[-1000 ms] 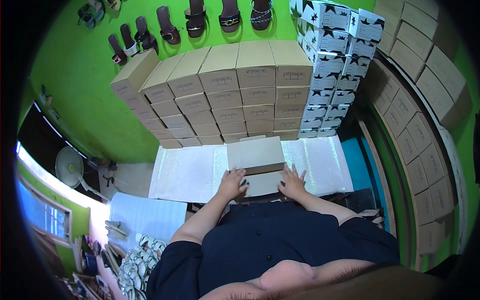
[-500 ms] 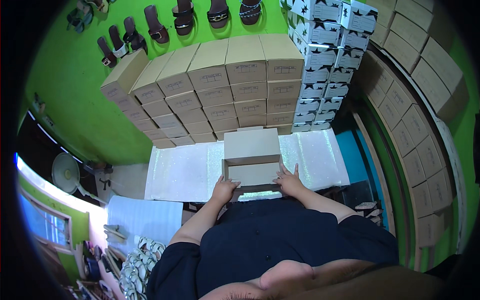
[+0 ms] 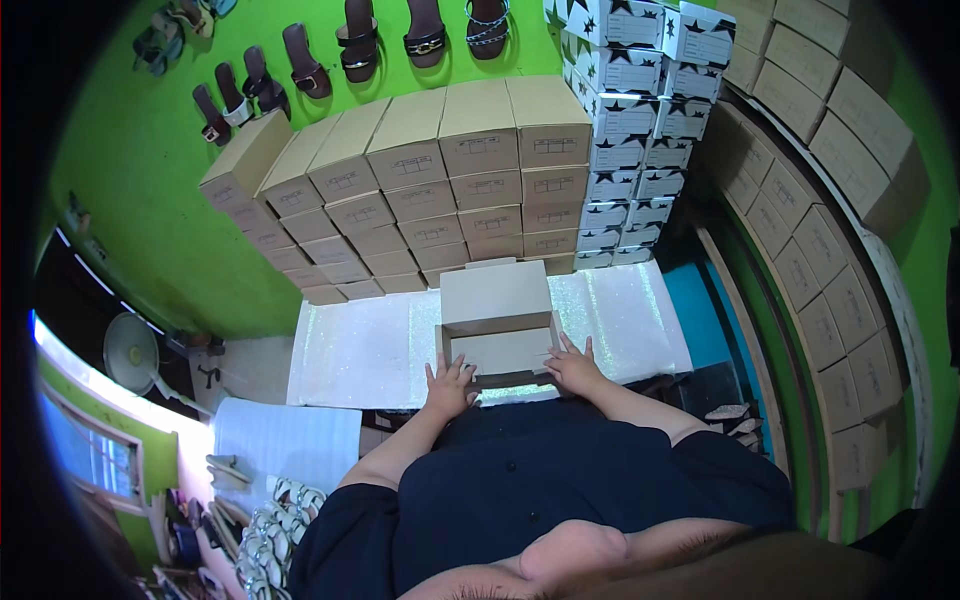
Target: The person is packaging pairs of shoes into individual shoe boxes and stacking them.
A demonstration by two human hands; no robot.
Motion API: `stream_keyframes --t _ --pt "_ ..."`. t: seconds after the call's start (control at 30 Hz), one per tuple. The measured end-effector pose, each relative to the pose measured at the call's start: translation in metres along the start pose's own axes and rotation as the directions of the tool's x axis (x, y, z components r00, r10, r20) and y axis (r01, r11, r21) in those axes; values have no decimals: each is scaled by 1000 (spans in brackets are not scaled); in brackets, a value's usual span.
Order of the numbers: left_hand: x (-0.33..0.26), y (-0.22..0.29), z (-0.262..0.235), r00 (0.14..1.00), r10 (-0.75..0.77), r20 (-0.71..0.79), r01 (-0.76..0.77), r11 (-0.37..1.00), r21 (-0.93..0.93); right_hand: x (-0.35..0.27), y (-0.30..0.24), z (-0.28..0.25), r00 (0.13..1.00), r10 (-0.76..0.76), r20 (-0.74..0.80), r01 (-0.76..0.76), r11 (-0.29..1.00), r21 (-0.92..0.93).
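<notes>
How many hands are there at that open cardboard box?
2. The left hand is at the near left corner of the open box, the right hand at its near right corner. Some fingertips may be hidden.

Daylight, apparently, glares beside the left window (image 3: 88,440); fisheye edges curve into black.

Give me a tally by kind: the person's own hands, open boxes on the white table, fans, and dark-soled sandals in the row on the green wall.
Hands (left hand, right hand): 2
Open box: 1
Fan: 1
Dark-soled sandals: 7
Total: 11
</notes>
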State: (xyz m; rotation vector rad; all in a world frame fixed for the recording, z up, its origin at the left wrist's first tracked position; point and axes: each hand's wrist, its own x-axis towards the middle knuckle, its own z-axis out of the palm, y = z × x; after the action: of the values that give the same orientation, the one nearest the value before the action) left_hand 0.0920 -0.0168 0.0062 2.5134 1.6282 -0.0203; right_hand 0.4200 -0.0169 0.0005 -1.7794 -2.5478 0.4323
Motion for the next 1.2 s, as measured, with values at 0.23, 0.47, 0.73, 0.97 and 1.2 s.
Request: stream_keyframes --t 0.23,0.47,0.73,0.97,1.2 --pt "-11 -2 7 998 -54 -28 56 997 55 -18 -3 -1 994 -65 -90 63 997 -34" --pt "-59 1 10 964 -257 -71 257 966 -8 -43 -3 -19 989 125 -78 -116 988 105" --pt "-104 6 4 979 -202 9 202 979 -31 -75 -31 -5 987 70 -147 -50 990 132" --pt "-119 2 -8 984 -100 -149 88 992 -90 -136 -70 0 942 208 -263 -157 967 200" --pt "-198 -2 -21 989 106 -102 -134 934 -330 -211 -158 59 800 490 -345 -309 831 463"
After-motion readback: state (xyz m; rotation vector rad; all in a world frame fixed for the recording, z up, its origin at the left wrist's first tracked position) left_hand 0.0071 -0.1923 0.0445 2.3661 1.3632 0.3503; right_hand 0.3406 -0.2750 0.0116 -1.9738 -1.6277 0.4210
